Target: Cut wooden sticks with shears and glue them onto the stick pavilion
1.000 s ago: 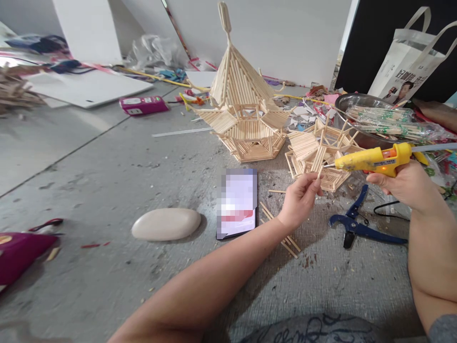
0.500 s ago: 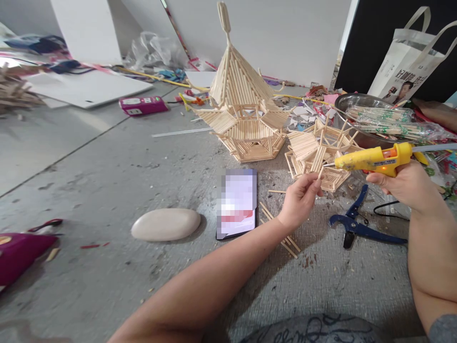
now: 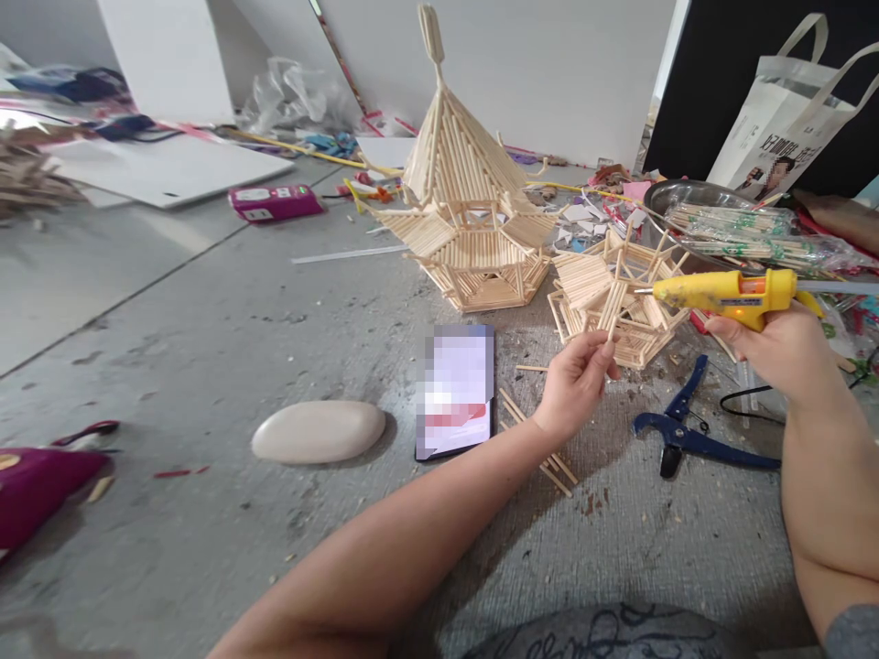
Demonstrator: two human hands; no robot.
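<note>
My left hand (image 3: 578,377) pinches a thin wooden stick (image 3: 613,322) against the front of a small half-built stick model (image 3: 583,282); whether the stick touches the model I cannot tell. In my right hand (image 3: 783,343) is a yellow hot glue gun (image 3: 728,291), its metal nozzle pointing left near the small model and a clear glue stick coming out of its back end. Behind, to the left, stands a larger stick pavilion (image 3: 473,247) with a pointed roof. Blue cutting pliers (image 3: 693,435) lie below my right hand. Several loose sticks (image 3: 542,448) rest beside my left forearm.
A phone (image 3: 457,394) with a blurred screen lies left of my left hand, and a smooth white oval object (image 3: 320,432) lies farther left. At the right is a metal bowl (image 3: 663,197) with packed sticks (image 3: 755,233). A magenta box (image 3: 276,203) sits at back left.
My right hand has drawn the glue gun slightly up and to the right, so its nozzle is farther from my left fingers. My left hand has hardly moved.
</note>
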